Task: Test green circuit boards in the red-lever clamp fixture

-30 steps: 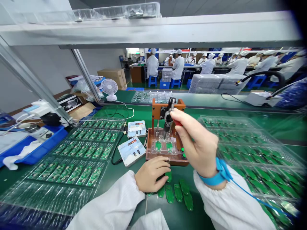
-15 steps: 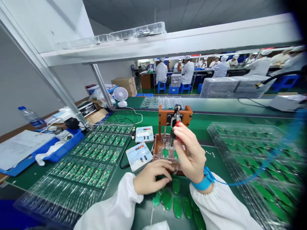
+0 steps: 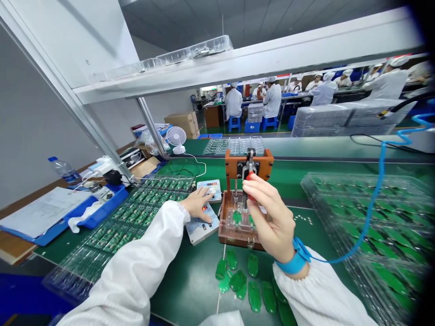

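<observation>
My right hand (image 3: pixel 272 217) grips the red handle (image 3: pixel 250 181) of a toggle clamp on an orange and brown test fixture (image 3: pixel 234 165). A clear plate with green circuit boards (image 3: pixel 237 217) under it sits in the fixture's base. My left hand (image 3: pixel 200 203) reaches over two small white meter boxes with red digits, fingers spread, at the near box (image 3: pixel 200 233) and the far box (image 3: pixel 215 184). Whether its fingertips press on the far box I cannot tell. Several green boards (image 3: pixel 254 296) lie loose on the mat in front of the fixture.
Clear trays of populated boards (image 3: pixel 136 213) lie at left, and stacked trays of green boards (image 3: pixel 374 240) at right. A blue wrist-strap cord (image 3: pixel 370 208) runs from my right wrist. Behind are a small fan (image 3: pixel 176 138) and a shelf (image 3: pixel 190 65); co-workers sit farther back.
My left hand has left the fixture's front edge and moved left and away from me, over the meter boxes. My right hand stays on the red handle. The view has shifted slightly.
</observation>
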`<state>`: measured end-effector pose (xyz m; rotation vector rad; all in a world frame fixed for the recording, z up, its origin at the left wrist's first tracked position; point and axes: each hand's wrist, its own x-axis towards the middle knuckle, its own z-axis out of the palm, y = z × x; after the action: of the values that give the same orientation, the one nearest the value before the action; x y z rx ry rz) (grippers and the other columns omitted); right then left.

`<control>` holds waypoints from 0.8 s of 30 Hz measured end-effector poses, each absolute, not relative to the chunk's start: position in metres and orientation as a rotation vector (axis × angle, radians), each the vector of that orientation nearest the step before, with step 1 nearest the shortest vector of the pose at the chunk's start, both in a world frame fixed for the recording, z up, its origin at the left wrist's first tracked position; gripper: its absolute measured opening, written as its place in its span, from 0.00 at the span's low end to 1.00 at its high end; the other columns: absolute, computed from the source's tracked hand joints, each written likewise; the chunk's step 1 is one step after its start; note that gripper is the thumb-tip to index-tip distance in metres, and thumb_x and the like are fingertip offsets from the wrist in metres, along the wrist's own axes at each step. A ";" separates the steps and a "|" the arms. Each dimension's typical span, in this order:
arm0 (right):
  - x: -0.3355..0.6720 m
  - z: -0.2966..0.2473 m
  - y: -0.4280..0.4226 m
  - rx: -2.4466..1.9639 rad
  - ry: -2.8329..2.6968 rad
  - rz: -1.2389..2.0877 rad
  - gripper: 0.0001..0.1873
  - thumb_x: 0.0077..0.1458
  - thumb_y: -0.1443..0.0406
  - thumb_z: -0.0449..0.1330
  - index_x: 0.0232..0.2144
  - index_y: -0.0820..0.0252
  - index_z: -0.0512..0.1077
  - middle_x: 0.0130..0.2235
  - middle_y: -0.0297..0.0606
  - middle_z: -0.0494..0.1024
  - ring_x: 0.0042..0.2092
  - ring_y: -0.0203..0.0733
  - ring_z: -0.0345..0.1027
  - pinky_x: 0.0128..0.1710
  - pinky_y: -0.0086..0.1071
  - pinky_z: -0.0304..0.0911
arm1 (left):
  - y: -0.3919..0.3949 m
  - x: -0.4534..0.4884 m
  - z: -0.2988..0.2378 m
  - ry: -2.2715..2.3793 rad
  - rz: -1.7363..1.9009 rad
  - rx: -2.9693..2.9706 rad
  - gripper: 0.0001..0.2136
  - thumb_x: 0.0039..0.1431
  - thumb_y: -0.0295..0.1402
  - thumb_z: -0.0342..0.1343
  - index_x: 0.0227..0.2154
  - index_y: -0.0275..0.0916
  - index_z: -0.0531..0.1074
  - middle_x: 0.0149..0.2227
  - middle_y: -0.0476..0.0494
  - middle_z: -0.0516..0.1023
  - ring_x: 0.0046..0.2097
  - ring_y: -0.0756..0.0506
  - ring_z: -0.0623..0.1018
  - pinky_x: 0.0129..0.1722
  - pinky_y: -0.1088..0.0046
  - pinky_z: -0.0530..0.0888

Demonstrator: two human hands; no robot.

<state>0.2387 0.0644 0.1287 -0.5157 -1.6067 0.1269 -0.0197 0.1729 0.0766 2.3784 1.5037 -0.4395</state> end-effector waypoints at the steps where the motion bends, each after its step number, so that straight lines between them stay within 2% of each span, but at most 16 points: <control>1: 0.239 0.129 0.064 -0.515 -1.606 0.127 0.28 0.65 0.79 0.56 0.60 0.49 0.72 0.57 0.39 0.77 0.63 0.53 0.67 0.62 0.53 0.69 | 0.174 -0.020 0.076 1.498 -0.470 2.390 0.59 0.46 0.60 0.67 0.74 0.38 0.45 0.76 0.31 0.32 0.74 0.23 0.33 0.71 0.43 0.43; 8: 0.238 0.128 0.064 -0.514 -1.594 0.134 0.28 0.65 0.78 0.56 0.61 0.48 0.72 0.57 0.38 0.77 0.64 0.54 0.66 0.62 0.55 0.68 | 0.180 -0.025 0.073 1.459 -0.565 2.412 0.60 0.44 0.67 0.63 0.74 0.40 0.46 0.76 0.32 0.31 0.74 0.22 0.33 0.70 0.41 0.42; 14: 0.237 0.127 0.065 -0.515 -1.588 0.140 0.29 0.65 0.79 0.56 0.61 0.48 0.72 0.58 0.38 0.77 0.65 0.55 0.65 0.63 0.55 0.67 | 0.181 -0.023 0.068 1.440 -0.572 2.417 0.60 0.45 0.66 0.63 0.74 0.38 0.45 0.75 0.30 0.31 0.74 0.21 0.34 0.69 0.38 0.43; 21: 0.237 0.127 0.065 -0.523 -1.587 0.120 0.28 0.65 0.77 0.55 0.61 0.48 0.71 0.57 0.39 0.77 0.64 0.54 0.66 0.62 0.56 0.69 | 0.178 -0.030 0.073 1.428 -0.512 2.345 0.62 0.46 0.67 0.62 0.75 0.39 0.40 0.75 0.32 0.25 0.74 0.24 0.31 0.70 0.41 0.42; 24: 0.237 0.128 0.065 -0.509 -1.589 0.123 0.29 0.65 0.78 0.56 0.61 0.48 0.71 0.58 0.39 0.77 0.65 0.54 0.66 0.63 0.55 0.68 | 0.174 -0.040 0.080 1.466 -0.429 2.327 0.62 0.47 0.65 0.62 0.75 0.37 0.37 0.75 0.31 0.26 0.74 0.24 0.30 0.71 0.42 0.40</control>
<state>0.2366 0.0652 0.1282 -0.5093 -1.5889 0.1226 -0.0396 0.1742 0.0801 2.3275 1.4661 -0.4295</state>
